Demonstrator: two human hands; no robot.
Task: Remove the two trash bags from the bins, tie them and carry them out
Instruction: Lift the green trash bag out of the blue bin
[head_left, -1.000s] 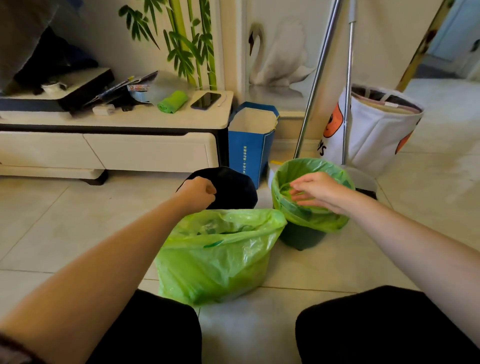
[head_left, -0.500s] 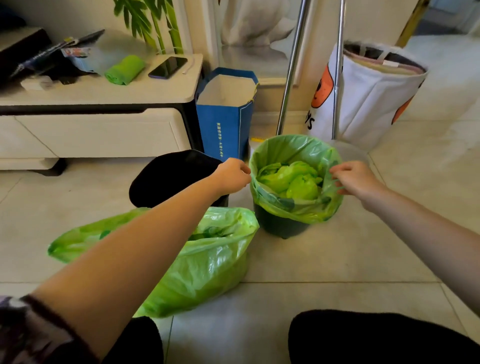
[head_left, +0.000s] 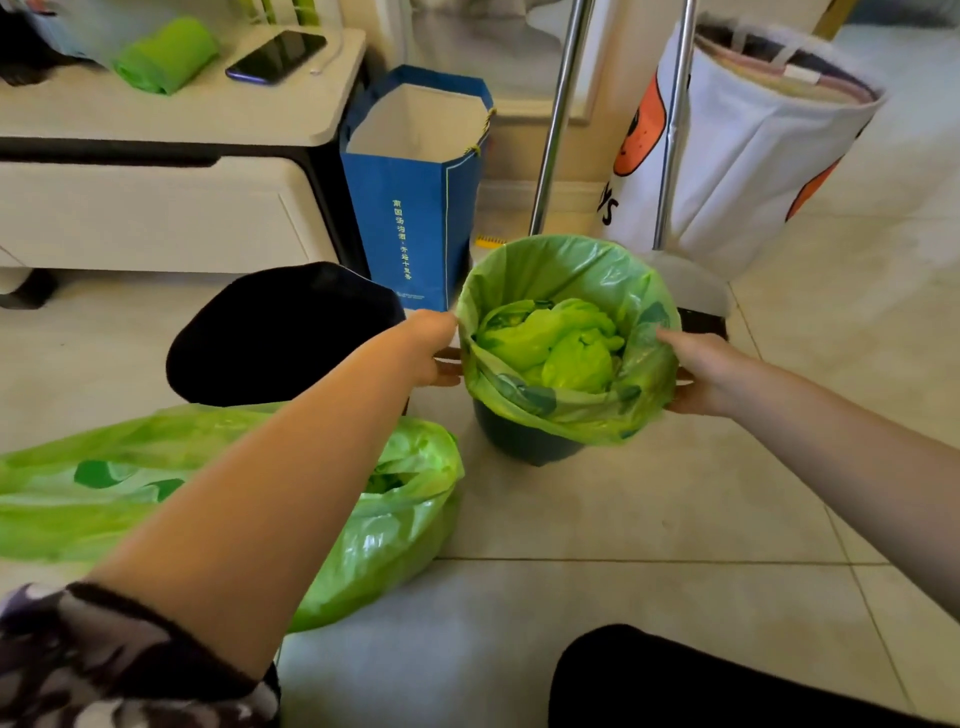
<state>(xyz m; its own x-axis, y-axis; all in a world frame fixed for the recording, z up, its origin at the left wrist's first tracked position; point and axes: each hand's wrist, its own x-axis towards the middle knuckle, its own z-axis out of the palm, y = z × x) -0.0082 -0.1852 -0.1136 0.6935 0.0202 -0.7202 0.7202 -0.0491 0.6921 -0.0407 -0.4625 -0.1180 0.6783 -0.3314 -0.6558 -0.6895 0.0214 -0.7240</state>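
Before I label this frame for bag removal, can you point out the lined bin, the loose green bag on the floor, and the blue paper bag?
lined bin (head_left: 524, 447): head view, bare dark wall below the liner.
loose green bag (head_left: 384, 540): head view, bulging side.
blue paper bag (head_left: 410, 228): head view, printed front face.

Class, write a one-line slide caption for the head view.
Left hand and right hand grip the green liner of the dark bin.

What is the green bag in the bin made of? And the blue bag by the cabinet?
The green bag looks like thin, shiny plastic: light comes through it and it wrinkles where it folds over the bin. The blue bag seems to be stiff paper or card with a smooth finish: it stands open by itself, has sharp creases, and is white inside.
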